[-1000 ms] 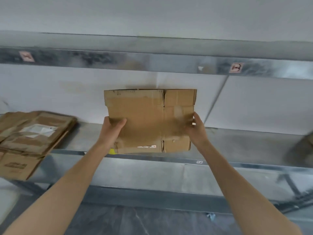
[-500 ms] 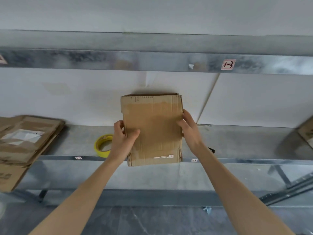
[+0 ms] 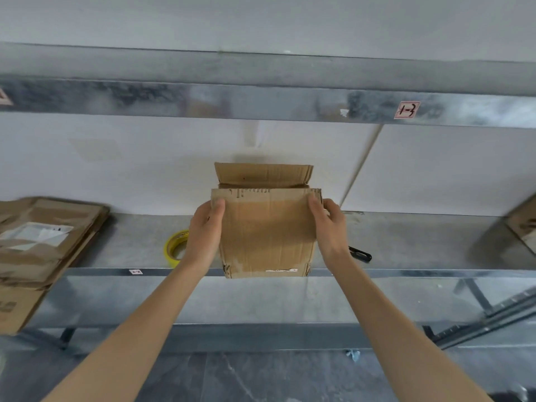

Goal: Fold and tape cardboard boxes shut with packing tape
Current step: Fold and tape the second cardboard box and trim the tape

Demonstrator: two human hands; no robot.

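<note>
I am holding a cardboard box (image 3: 266, 233) up in front of me with both hands, one on each side. My left hand (image 3: 204, 230) is gripping the box's left side. Its thumb is pressing on the front face near the top corner and its fingers are going out of sight behind the cardboard. My right hand (image 3: 330, 227) is clamping the right side the same way, with the thumb lying on the front face and the fingers curling round the edge.

The box is standing upright between my hands and is opening out at the top. One flap is rising at the back, toward the wall (image 3: 145, 158), and the front panel is facing me. Its bottom edge is hanging level with the front lip of the metal shelf (image 3: 420, 242). I cannot tell whether it is touching the shelf.

A yellow roll of tape (image 3: 174, 248) is lying on the shelf just to the left of my left wrist, partly hidden by it. A small black tool (image 3: 361, 253) is lying on the shelf just beyond my right wrist; it is showing too little for me to say what it is.

A stack of flattened cardboard (image 3: 43, 239) is sitting at the far left of the shelf, well apart from the box, and is hanging over the front edge. Another piece of cardboard (image 3: 522, 224) is poking in at the right edge of the view. Above, a metal beam (image 3: 261, 100) is running across, carrying a small red-and-white label (image 3: 408, 109). Below the shelf, the grey floor (image 3: 232, 378) is showing between my forearms.
</note>
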